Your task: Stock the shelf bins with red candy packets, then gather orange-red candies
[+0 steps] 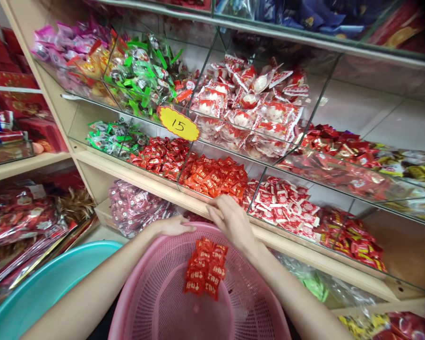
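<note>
A pink mesh basket (pixel 156 302) sits in front of me, low in the view. Several orange-red wrapped candies (pixel 206 269) lie or fall inside it. My left hand (pixel 172 226) grips the basket's far rim, fingers curled over it. My right hand (pixel 230 219) hovers over the basket's far edge, just below the shelf bin of orange-red candies (pixel 216 177), fingers bent and close together; what it holds, if anything, is hidden.
Glass-fronted bins line the wooden shelves: dark red candies (pixel 161 156), red-and-white candies (pixel 286 203), green-wrapped candies (pixel 141 75), white-and-red sweets (pixel 255 108). A yellow price tag reading 15 (pixel 179 123) hangs on the glass. A teal tub (pixel 46 288) stands at the lower left.
</note>
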Motion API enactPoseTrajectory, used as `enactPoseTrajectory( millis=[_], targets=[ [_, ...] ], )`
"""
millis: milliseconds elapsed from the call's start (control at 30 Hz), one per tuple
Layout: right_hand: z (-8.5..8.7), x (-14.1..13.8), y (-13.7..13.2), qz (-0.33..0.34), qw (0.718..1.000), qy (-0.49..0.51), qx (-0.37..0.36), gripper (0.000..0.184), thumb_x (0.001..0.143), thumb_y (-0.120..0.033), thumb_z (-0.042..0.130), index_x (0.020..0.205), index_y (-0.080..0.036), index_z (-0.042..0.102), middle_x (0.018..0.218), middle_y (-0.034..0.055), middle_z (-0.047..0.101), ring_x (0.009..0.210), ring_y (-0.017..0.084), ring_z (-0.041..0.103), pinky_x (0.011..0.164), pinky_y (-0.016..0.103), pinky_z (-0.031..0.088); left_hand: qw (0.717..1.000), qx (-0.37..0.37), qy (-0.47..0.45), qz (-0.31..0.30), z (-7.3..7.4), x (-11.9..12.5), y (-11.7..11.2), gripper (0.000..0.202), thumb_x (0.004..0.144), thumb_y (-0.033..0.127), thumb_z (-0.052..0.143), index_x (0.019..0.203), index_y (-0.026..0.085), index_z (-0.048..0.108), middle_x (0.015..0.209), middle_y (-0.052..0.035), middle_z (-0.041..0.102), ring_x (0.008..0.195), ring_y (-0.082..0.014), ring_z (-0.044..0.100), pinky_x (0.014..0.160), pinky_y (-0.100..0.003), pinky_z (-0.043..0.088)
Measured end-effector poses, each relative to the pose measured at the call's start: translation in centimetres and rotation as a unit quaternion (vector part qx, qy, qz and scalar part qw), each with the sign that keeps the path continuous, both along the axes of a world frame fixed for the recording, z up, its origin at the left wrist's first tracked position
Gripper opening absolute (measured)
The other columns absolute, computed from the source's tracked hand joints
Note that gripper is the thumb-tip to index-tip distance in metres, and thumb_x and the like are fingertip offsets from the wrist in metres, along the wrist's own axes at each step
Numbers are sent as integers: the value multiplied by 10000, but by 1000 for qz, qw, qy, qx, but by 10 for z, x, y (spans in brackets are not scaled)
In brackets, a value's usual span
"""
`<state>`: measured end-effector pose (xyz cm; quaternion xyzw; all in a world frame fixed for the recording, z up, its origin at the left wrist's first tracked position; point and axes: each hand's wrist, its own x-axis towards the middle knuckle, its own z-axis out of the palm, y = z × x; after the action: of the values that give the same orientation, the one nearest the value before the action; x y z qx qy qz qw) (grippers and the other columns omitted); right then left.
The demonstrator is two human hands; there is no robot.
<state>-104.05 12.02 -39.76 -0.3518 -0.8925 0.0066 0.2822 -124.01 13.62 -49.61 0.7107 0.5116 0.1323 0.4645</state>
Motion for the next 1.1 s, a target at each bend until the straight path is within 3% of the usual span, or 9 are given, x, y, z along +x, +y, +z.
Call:
enactPoseTrajectory(
  millis=[100, 167, 267, 500, 833, 1000, 1100],
  targets=[
    [11, -4, 29, -140, 990, 7, -24, 177, 847, -315, 420, 865, -193, 546, 860, 57, 582, 784, 165, 537, 670, 264, 380, 1000, -17, 11, -1, 2, 0, 0, 513, 682, 646, 449, 718, 154, 590, 624, 6, 529, 557, -112, 412, 507, -204, 299],
    [13, -5, 48, -225, 971, -13, -82, 208, 808, -377, 466, 807, -191, 559, 806, 62, 596, 726, 173, 550, 618, 264, 361, 1000, -18, 13, 3, 3, 0, -1, 513, 678, 648, 455, 723, 154, 585, 641, 7, 527, 566, -112, 414, 510, -203, 307],
    [10, -7, 65, -291, 942, -39, -163, 317, 746, -495, 499, 704, -188, 568, 710, 75, 605, 678, 189, 558, 570, 264, 337, 1000, -18, 16, 5, 4, 0, -1, 504, 677, 650, 454, 686, 158, 560, 607, 22, 481, 548, -103, 388, 506, -203, 306],
    [-2, -5, 68, -291, 945, -32, -149, 280, 737, -438, 499, 653, -186, 584, 694, 67, 621, 647, 167, 561, 548, 246, 314, 1000, -7, 5, -10, 0, -1, 0, 489, 695, 639, 439, 611, 162, 503, 541, 37, 369, 496, -85, 301, 467, -205, 256],
    [-6, -4, 69, -302, 946, -49, -107, 252, 787, -316, 435, 681, -168, 609, 708, 91, 627, 680, 179, 579, 567, 250, 325, 999, 6, 22, -29, -1, -2, 1, 513, 734, 616, 406, 758, 148, 614, 583, 17, 447, 503, -89, 321, 467, -207, 241],
    [1, -3, 56, -297, 951, -65, -59, 271, 844, -326, 392, 761, -169, 597, 751, 91, 620, 677, 179, 570, 560, 255, 319, 999, 1, 22, -28, 0, -2, 1, 508, 728, 618, 413, 727, 147, 607, 576, 16, 458, 509, -94, 341, 471, -210, 248],
    [11, -2, 39, -257, 966, -41, 4, 268, 870, -319, 370, 793, -168, 576, 780, 77, 602, 650, 160, 550, 554, 250, 320, 1000, -12, 4, -27, -2, -2, 2, 502, 722, 621, 419, 725, 153, 601, 577, 18, 470, 508, -94, 350, 476, -209, 255]
  ],
)
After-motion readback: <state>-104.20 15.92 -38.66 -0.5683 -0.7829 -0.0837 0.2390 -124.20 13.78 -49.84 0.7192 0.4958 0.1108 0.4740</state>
